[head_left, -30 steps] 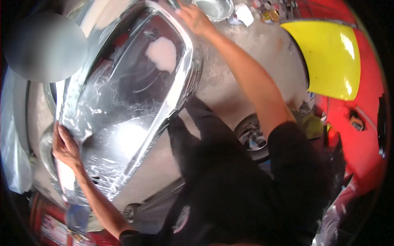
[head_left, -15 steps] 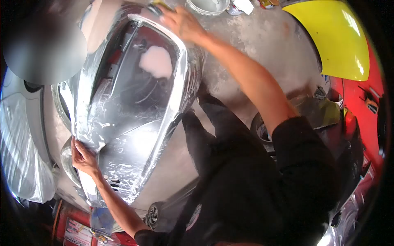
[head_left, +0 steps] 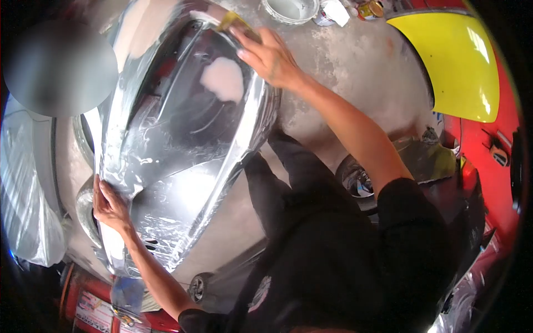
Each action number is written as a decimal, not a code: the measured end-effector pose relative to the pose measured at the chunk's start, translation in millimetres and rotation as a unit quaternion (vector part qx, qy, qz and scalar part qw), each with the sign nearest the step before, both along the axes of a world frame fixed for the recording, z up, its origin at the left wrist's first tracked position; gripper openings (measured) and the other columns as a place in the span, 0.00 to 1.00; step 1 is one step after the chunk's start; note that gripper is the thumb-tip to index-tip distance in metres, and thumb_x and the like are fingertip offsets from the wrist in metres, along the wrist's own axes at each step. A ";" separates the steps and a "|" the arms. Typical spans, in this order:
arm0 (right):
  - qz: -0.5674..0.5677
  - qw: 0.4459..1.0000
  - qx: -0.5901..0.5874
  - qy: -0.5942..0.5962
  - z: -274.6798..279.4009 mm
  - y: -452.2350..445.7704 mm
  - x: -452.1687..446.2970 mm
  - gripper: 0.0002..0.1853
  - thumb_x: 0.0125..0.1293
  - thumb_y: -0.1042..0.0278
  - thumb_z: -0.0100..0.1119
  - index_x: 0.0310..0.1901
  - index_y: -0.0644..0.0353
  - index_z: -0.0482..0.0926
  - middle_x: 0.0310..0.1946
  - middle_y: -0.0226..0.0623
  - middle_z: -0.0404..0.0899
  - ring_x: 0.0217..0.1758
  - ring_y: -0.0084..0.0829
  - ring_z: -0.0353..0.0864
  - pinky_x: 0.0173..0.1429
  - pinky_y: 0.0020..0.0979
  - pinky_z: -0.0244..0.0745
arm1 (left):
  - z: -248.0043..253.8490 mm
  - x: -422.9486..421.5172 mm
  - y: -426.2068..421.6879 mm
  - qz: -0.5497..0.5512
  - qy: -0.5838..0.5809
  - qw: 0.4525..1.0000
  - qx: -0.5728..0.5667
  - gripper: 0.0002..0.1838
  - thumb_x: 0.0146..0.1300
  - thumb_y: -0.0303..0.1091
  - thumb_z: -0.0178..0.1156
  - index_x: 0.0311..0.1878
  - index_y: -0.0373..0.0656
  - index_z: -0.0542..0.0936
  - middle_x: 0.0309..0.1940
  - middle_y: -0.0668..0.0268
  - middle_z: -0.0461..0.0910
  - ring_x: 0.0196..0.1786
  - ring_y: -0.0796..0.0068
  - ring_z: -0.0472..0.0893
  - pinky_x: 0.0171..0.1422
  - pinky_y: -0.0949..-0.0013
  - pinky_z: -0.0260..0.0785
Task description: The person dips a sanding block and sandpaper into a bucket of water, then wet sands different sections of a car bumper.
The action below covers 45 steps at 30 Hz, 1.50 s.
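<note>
A large glossy dark car body panel (head_left: 172, 133) stands at a tilt before me, with wet whitish smears and a pale pink filler patch (head_left: 223, 80). My right hand (head_left: 272, 58) is closed round a yellowish sanding pad (head_left: 236, 25), pressed near the panel's upper right rim. Its fingers hide part of the pad. At the panel's lower left edge, my left hand (head_left: 112, 206) grips the rim, fingers over the outer side and some of them hidden.
A whitish basin (head_left: 291, 10) and several tins, one of them (head_left: 370, 9) yellow and red, stand on the concrete floor at the top. A yellow panel (head_left: 455, 61) lies upper right. Plastic sheeting (head_left: 30, 205) covers something at left. A wheel (head_left: 358, 180) is beside my legs.
My right hand has moved right and slightly down along the panel's top rim with the pad. My left hand keeps its place on the edge. The view has shifted slightly.
</note>
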State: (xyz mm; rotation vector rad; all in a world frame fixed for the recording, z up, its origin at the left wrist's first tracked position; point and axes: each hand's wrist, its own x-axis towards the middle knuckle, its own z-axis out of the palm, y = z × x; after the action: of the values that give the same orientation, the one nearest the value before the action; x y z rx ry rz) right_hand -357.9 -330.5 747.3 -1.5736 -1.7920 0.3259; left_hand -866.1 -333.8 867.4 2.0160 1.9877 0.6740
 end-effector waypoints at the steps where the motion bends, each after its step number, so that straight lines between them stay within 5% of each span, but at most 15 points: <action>1: -0.003 0.999 0.038 -0.020 -0.3 -1.8 -3.5 0.23 0.78 0.50 0.57 0.69 0.45 0.81 0.62 0.59 0.76 0.59 0.57 0.79 0.62 0.54 0.74 | -1.0 -1.4 -0.2 0.002 0.009 1.000 0.003 0.21 0.81 0.39 0.57 0.60 0.28 0.84 0.54 0.47 0.89 0.53 0.56 0.89 0.60 0.61 0.78; 4: -0.015 1.000 0.004 0.006 -9.0 73.2 9.2 0.23 0.77 0.51 0.58 0.69 0.45 0.81 0.62 0.59 0.76 0.59 0.58 0.79 0.60 0.53 0.75 | -2.1 -4.6 1.1 -0.011 0.017 1.000 0.013 0.20 0.81 0.38 0.57 0.60 0.28 0.85 0.54 0.47 0.89 0.53 0.55 0.89 0.60 0.61 0.78; 5: 0.020 0.976 -0.218 0.005 -4.6 105.9 20.4 0.25 0.78 0.54 0.58 0.73 0.45 0.78 0.64 0.55 0.75 0.62 0.53 0.79 0.65 0.47 0.75 | 0.2 -0.5 0.4 0.000 0.007 1.000 0.003 0.21 0.81 0.39 0.57 0.60 0.28 0.85 0.54 0.48 0.89 0.53 0.56 0.89 0.59 0.61 0.78; 8: 0.024 0.994 -0.093 0.053 -25.2 96.5 21.3 0.22 0.78 0.49 0.56 0.65 0.48 0.83 0.55 0.61 0.79 0.58 0.58 0.80 0.59 0.51 0.76 | -1.6 -2.7 0.4 0.015 -0.011 1.000 -0.009 0.21 0.81 0.39 0.58 0.59 0.28 0.85 0.54 0.49 0.89 0.53 0.58 0.89 0.59 0.62 0.78; 12: 0.012 0.995 0.093 -0.020 -7.1 -12.7 -0.2 0.26 0.79 0.46 0.54 0.74 0.42 0.77 0.48 0.58 0.77 0.51 0.54 0.79 0.58 0.48 0.74 | -2.8 -7.0 0.3 0.031 -0.018 0.999 -0.023 0.21 0.81 0.39 0.58 0.59 0.28 0.85 0.54 0.50 0.89 0.53 0.61 0.89 0.59 0.63 0.78; 16: -0.015 0.997 -0.061 -0.045 -14.9 33.8 14.8 0.27 0.78 0.50 0.58 0.77 0.37 0.74 0.54 0.56 0.76 0.55 0.54 0.78 0.64 0.50 0.74 | -4.9 -9.0 -1.0 -0.013 0.038 0.999 0.016 0.23 0.83 0.43 0.56 0.62 0.31 0.84 0.51 0.52 0.90 0.49 0.70 0.85 0.58 0.66 0.77; 18: 0.003 0.970 -0.211 0.122 -10.3 79.3 26.4 0.21 0.79 0.55 0.53 0.62 0.59 0.82 0.56 0.69 0.78 0.62 0.59 0.77 0.63 0.51 0.70 | -3.5 -6.0 0.1 0.008 0.016 1.000 -0.002 0.20 0.81 0.38 0.58 0.60 0.28 0.84 0.54 0.50 0.89 0.52 0.64 0.88 0.59 0.65 0.78; 19: -0.003 0.969 -0.213 0.123 -12.1 69.0 29.2 0.21 0.79 0.55 0.53 0.62 0.59 0.82 0.56 0.69 0.78 0.62 0.59 0.77 0.63 0.51 0.70 | -4.1 -6.5 -0.2 0.014 -0.012 1.000 -0.017 0.21 0.81 0.39 0.58 0.61 0.28 0.84 0.54 0.49 0.89 0.52 0.64 0.88 0.59 0.64 0.78; 21: -0.043 0.982 -0.175 0.057 -19.0 47.3 21.7 0.28 0.76 0.51 0.60 0.76 0.34 0.75 0.62 0.56 0.73 0.62 0.54 0.77 0.67 0.53 0.73 | -8.2 -12.9 1.7 -0.003 -0.013 1.000 0.000 0.21 0.81 0.39 0.58 0.61 0.28 0.84 0.54 0.49 0.89 0.52 0.64 0.88 0.59 0.64 0.78; 24: -0.001 0.996 0.067 -0.058 -16.1 -43.6 3.3 0.27 0.77 0.50 0.58 0.75 0.39 0.76 0.56 0.58 0.76 0.58 0.55 0.79 0.63 0.51 0.74 | -1.7 -5.0 1.0 -0.007 -0.015 1.000 0.003 0.21 0.81 0.39 0.58 0.61 0.27 0.84 0.54 0.50 0.89 0.52 0.64 0.88 0.59 0.64 0.78; 28: 0.009 0.997 0.054 -0.050 -31.8 0.7 19.4 0.26 0.78 0.49 0.57 0.74 0.43 0.77 0.54 0.58 0.77 0.58 0.55 0.80 0.62 0.51 0.75 | -1.5 -5.9 0.4 -0.013 0.014 1.000 0.013 0.21 0.82 0.39 0.58 0.61 0.28 0.84 0.54 0.50 0.89 0.52 0.64 0.88 0.59 0.65 0.77; 30: -0.011 0.992 -0.088 0.089 -45.6 61.1 38.9 0.26 0.76 0.54 0.61 0.73 0.45 0.79 0.58 0.56 0.77 0.61 0.56 0.79 0.69 0.49 0.74 | -6.0 -8.7 0.1 0.000 0.000 1.000 0.002 0.21 0.81 0.39 0.58 0.61 0.28 0.84 0.54 0.50 0.89 0.52 0.63 0.88 0.59 0.64 0.77; 33: -0.041 0.980 -0.191 0.040 -39.0 40.3 36.1 0.27 0.76 0.53 0.62 0.74 0.45 0.77 0.58 0.55 0.76 0.60 0.56 0.79 0.67 0.49 0.74 | -8.6 -12.2 -1.3 0.010 -0.017 1.000 -0.004 0.21 0.81 0.39 0.58 0.61 0.29 0.85 0.54 0.49 0.89 0.52 0.61 0.88 0.59 0.64 0.77; 37: -0.005 0.997 0.049 0.058 -26.4 -34.7 14.6 0.26 0.78 0.48 0.57 0.72 0.48 0.78 0.49 0.56 0.77 0.54 0.53 0.80 0.59 0.49 0.75 | -1.2 -3.9 1.9 -0.006 0.004 1.000 0.008 0.21 0.82 0.40 0.57 0.61 0.30 0.84 0.53 0.53 0.90 0.51 0.67 0.86 0.59 0.65 0.77; 45: -0.051 0.979 -0.186 0.060 -29.4 44.1 32.6 0.29 0.74 0.58 0.65 0.76 0.39 0.75 0.59 0.56 0.75 0.60 0.56 0.78 0.70 0.49 0.73 | -6.6 -9.0 -0.3 0.018 -0.036 0.999 -0.025 0.22 0.82 0.39 0.58 0.64 0.26 0.82 0.55 0.52 0.88 0.52 0.69 0.85 0.60 0.67 0.76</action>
State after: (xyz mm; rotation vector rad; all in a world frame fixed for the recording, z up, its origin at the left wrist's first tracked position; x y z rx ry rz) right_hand -325.3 -286.4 717.9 -1.8505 -1.6145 0.7240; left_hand -875.2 -334.1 860.8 1.9042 1.9850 0.6889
